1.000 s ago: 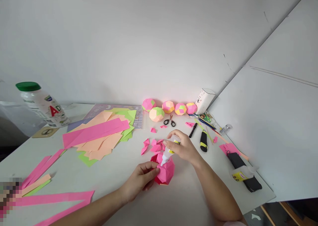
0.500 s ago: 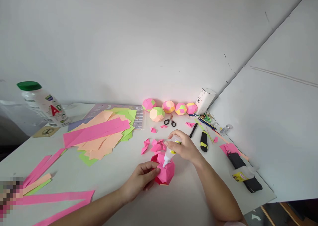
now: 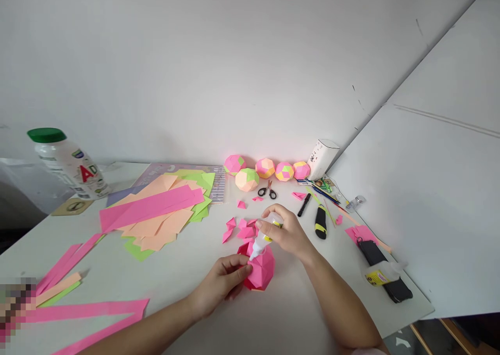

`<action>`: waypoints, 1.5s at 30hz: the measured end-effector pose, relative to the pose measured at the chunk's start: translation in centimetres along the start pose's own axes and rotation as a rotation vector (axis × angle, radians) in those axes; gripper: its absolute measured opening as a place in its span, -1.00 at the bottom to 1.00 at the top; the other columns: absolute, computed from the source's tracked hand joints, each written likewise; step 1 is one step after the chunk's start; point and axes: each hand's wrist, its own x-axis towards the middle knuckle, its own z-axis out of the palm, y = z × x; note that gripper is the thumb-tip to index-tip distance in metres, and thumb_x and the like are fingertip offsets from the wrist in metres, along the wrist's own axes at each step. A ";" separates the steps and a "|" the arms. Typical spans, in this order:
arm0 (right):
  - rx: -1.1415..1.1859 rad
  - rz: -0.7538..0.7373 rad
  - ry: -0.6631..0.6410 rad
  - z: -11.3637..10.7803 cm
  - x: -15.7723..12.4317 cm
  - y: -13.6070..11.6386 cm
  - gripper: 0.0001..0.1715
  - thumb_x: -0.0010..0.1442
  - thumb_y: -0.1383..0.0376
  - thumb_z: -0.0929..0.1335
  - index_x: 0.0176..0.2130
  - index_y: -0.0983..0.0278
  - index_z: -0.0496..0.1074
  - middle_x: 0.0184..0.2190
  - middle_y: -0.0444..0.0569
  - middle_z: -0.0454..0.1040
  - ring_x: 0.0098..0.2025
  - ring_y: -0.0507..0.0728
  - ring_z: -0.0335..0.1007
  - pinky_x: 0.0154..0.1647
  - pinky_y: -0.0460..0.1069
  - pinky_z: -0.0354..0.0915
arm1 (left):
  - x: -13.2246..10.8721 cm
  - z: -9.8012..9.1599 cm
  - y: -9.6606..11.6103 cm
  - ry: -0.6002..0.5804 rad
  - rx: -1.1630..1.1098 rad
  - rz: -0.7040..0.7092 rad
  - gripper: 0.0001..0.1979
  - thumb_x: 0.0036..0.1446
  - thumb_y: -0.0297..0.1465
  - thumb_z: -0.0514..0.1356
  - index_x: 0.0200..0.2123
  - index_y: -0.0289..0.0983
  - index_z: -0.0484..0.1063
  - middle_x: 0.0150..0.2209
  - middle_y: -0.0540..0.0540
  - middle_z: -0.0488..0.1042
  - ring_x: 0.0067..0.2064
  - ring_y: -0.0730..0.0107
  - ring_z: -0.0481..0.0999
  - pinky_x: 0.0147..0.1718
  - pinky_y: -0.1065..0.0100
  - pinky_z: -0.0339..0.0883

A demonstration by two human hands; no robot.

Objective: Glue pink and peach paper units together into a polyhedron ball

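A pink folded-paper ball point(image 3: 262, 271), open on its left side, is gripped at its left edge by my left hand point(image 3: 224, 282), thumb on the outside. My right hand point(image 3: 283, 231) is closed around a small clear glue bottle point(image 3: 269, 229) with a white nozzle. The nozzle points down and left, its tip at the ball's upper left, close to my left fingertips. Just behind the ball lie several small folded pink pieces point(image 3: 246, 232), partly hidden by the bottle.
Several finished paper balls point(image 3: 247, 179) line the wall, with scissors point(image 3: 267, 190) before them. Paper sheets point(image 3: 156, 209) and a green-capped bottle point(image 3: 70, 165) are left. A cutter point(image 3: 321, 222), black case point(image 3: 385, 269) and second glue bottle point(image 3: 380, 274) are right.
My right hand and the glue bottle have shifted slightly left, taking the nozzle tip from the ball's upper middle to its left edge. My left hand and the ball stay in place.
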 end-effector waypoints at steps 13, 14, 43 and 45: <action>-0.057 -0.032 0.006 -0.1 -0.1 -0.2 -0.70 0.04 0.08 0.39 -0.33 0.22 0.31 -0.55 -0.23 0.26 -0.60 -0.04 0.10 -0.56 -0.12 0.10 | -0.1 0.1 0.1 0.010 -0.005 -0.012 -0.62 -0.03 -0.06 0.24 -0.47 -0.30 0.39 -0.67 0.13 0.20 -0.68 0.66 0.05 -0.66 0.47 -0.13; -0.063 -0.030 0.007 -0.2 0.0 -0.2 -0.69 0.04 0.08 0.39 -0.33 0.22 0.31 -0.54 -0.23 0.26 -0.61 -0.04 0.10 -0.56 -0.12 0.10 | -0.1 0.1 0.1 0.013 -0.003 -0.013 -0.62 -0.03 -0.06 0.24 -0.46 -0.30 0.39 -0.67 0.13 0.20 -0.68 0.65 0.05 -0.65 0.47 -0.13; -0.086 -0.019 0.021 -0.3 -0.1 -0.1 -0.71 0.04 0.09 0.40 -0.33 0.20 0.30 -0.60 -0.25 0.25 -0.63 -0.03 0.07 -0.58 -0.12 0.07 | 0.1 -0.1 0.0 0.002 0.002 0.003 -0.65 0.02 -0.10 0.22 -0.42 -0.31 0.43 -0.66 0.12 0.21 -0.68 0.65 0.06 -0.66 0.48 -0.11; -0.089 -0.024 0.015 -0.3 -0.1 0.0 -0.71 0.04 0.08 0.39 -0.33 0.20 0.31 -0.59 -0.24 0.25 -0.63 -0.04 0.07 -0.57 -0.11 0.08 | 0.1 -0.2 -0.1 0.006 0.002 0.003 -0.65 0.03 -0.10 0.22 -0.44 -0.31 0.42 -0.67 0.12 0.20 -0.68 0.66 0.05 -0.66 0.48 -0.11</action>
